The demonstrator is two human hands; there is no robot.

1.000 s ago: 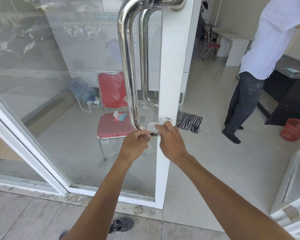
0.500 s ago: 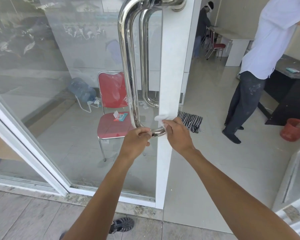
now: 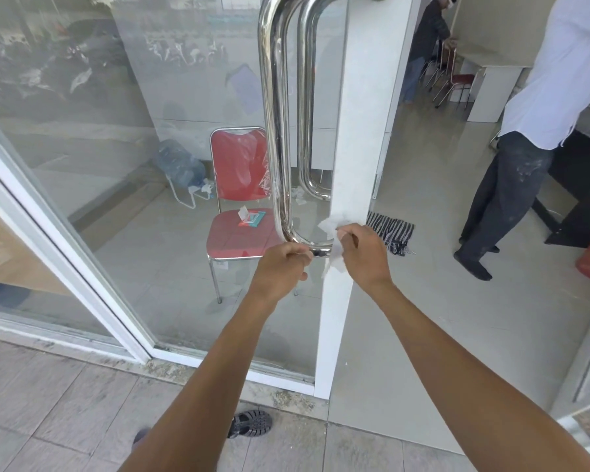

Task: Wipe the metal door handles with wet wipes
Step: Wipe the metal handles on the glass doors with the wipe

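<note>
Right hand pinches a crumpled wipe in curled fingers, wipe bunched against the white door frame right where the near handle ends. Left hand is curled round the handle's bottom bend, gripping the short horizontal stub from below, just left of the wipe. Hands are close but not touching; a bare bit of chrome shows between them.

Key relation: the handle's long axis runs vertical, straight up from the bend, so nearly all the tube lies above and slightly left of the wipe. The wipe sits at the lowest, frame-side end. The right hand is the only one with the wipe; the left reads as steadying.

Likely next move: wipe travels left along the stub, round the bend, then up the tube. The left hand sits in that path and would probably have to shift.

A second handle shows behind the glass, on the inside face and unreachable from this side. A wipes pack lies on the red chair inside.
</note>
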